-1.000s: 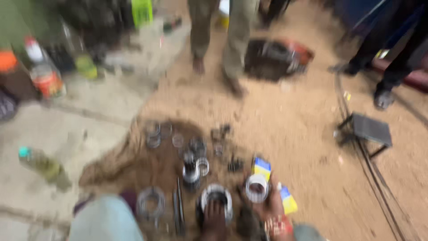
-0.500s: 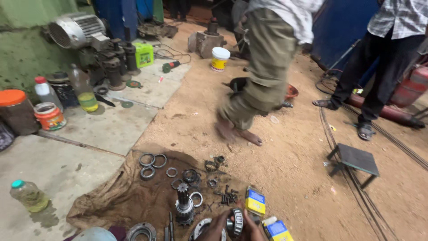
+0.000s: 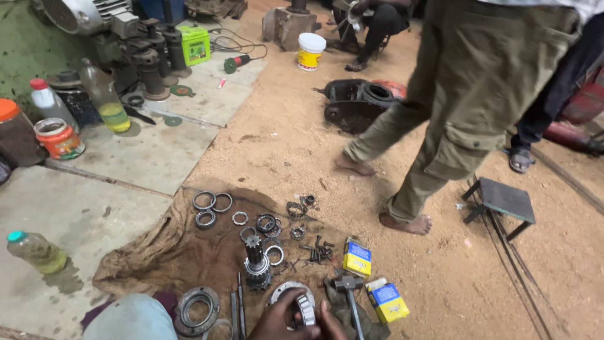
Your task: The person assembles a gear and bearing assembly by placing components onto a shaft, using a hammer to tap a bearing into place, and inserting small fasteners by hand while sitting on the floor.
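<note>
Hands meet at the bottom edge of the view over a dirty brown cloth (image 3: pixel 170 252) spread on the sandy floor. At far left a plastic bottle of yellowish liquid (image 3: pixel 36 250) lies on the concrete slab. On the cloth, going rightward, lie loose steel rings (image 3: pixel 212 203), a round flanged housing (image 3: pixel 197 308) near the person's grey-clad knee (image 3: pixel 129 320), and an upright splined gear shaft (image 3: pixel 256 261).

The left hand (image 3: pixel 277 318) is curled from below and the left around a tapered roller bearing (image 3: pixel 305 308), fingers closed on it. The right hand (image 3: pixel 331 322) presses against the bearing's right side, fingers bent; how firmly it grips I cannot tell, since much of it is cut off by the frame. The bearing sits between both hands, just above a larger ring-shaped part on the cloth.

Just right of the hands lies a hammer (image 3: pixel 348 286), then 2 yellow-and-blue boxes (image 3: pixel 357 258). Further right another person's barefoot legs in olive trousers (image 3: pixel 465 107) stand on the sand, beside a small dark metal stool (image 3: pixel 503 200).
</note>
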